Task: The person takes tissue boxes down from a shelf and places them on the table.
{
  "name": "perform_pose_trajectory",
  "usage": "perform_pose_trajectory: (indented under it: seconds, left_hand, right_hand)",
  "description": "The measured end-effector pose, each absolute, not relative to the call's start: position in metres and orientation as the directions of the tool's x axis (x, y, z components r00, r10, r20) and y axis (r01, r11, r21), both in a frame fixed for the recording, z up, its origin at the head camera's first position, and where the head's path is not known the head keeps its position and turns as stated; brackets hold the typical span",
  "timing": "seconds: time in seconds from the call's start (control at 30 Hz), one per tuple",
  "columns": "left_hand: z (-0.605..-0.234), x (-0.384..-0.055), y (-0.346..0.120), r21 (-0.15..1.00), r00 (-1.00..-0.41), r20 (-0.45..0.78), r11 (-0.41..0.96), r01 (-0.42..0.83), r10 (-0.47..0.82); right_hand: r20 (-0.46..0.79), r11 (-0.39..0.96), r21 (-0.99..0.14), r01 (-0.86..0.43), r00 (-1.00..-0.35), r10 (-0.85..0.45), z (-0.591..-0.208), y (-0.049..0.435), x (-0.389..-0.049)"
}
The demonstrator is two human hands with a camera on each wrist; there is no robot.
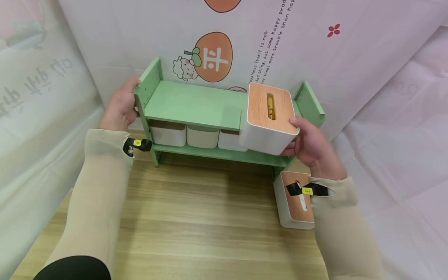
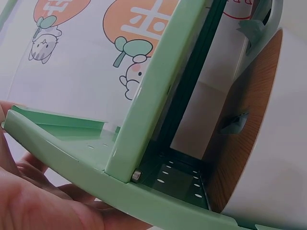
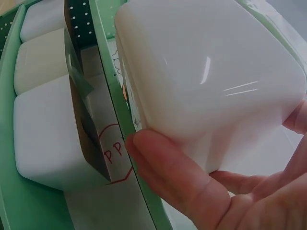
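A green two-tier shelf (image 1: pixel 189 102) stands against the patterned backdrop. My left hand (image 1: pixel 120 103) grips the upper edge of its left side panel (image 2: pixel 72 170), with the fingers reaching round behind. At the shelf's right end, my right hand (image 1: pixel 313 146) holds a white tissue box (image 1: pixel 267 138) by its right side. This box has a wood-grain lid, and something yellow shows through the slot. It is tilted and overlaps the upper board in the head view; whether it touches the board I cannot tell. In the right wrist view, thumb and fingers (image 3: pixel 177 172) press its white wall.
On the lower tier sit a white box (image 1: pixel 169 135), a cream box (image 1: pixel 202 138) and another white box (image 1: pixel 230 142). Another wood-lidded tissue box (image 1: pixel 284 206) stands on the wooden floor (image 1: pixel 196 217), partly behind my right wrist. White cloth (image 1: pixel 392 163) hangs at both sides.
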State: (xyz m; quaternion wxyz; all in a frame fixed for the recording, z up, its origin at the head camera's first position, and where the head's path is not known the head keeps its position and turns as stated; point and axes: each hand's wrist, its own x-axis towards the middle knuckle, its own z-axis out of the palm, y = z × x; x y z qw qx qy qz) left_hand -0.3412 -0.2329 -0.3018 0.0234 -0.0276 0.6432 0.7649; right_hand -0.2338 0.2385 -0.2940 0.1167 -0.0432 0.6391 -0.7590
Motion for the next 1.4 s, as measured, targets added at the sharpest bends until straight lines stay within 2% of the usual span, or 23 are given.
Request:
perform_pose_trajectory:
  seconds: [0.27,0.5,0.93,1.4]
  left_hand:
    - [-0.302,-0.341,-0.232,0.983,-0.997,-0.074,-0.166,-0.074,0.007]
    - [-0.301,-0.341,-0.232,0.983,-0.998,-0.066,-0.17,-0.067,0.013]
    - [-0.301,-0.34,-0.231,0.981,-0.997,-0.076,-0.181,-0.075,0.005]
    - [-0.302,-0.342,-0.231,0.976,-0.996,-0.085,-0.2,-0.082,-0.009]
  right_hand:
    - [0.045,-0.268,-0.962,0.053,-0.937,-0.345,-0.298,0.237,-0.221]
    - [0.055,-0.218,-0.975,0.032,-0.923,-0.382,-0.301,0.232,-0.197]
    - [-0.005,-0.09,-0.995,0.048,-0.903,-0.43,-0.321,0.216,-0.164]
    - [-0.175,-0.051,-0.977,0.207,-0.913,-0.369,-0.367,0.204,-0.152]
